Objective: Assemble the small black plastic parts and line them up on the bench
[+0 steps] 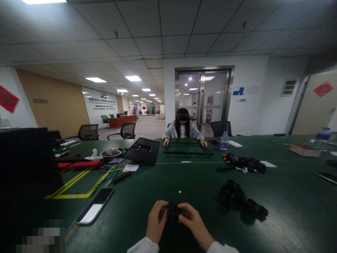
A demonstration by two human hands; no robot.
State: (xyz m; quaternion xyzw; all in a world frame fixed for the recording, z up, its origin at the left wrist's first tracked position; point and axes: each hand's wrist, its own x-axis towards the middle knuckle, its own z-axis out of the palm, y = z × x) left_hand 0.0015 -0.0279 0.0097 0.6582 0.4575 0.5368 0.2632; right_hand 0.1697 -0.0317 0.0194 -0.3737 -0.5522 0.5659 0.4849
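Observation:
Between my two hands, just above the green table, is a small black part; it is too dark to name its kind. My left hand is closed on its left side, thumb and fingers pressed to it. From the right, my right hand pinches the same part. A tiny pale square piece lies on the table beyond my fingers. Off to the right sit several round black parts, with another black part closer to me.
A phone lies left of my hands, near coloured wires and a black panel. Across the table a person holds a black rectangular frame. A water bottle and black items are at the right.

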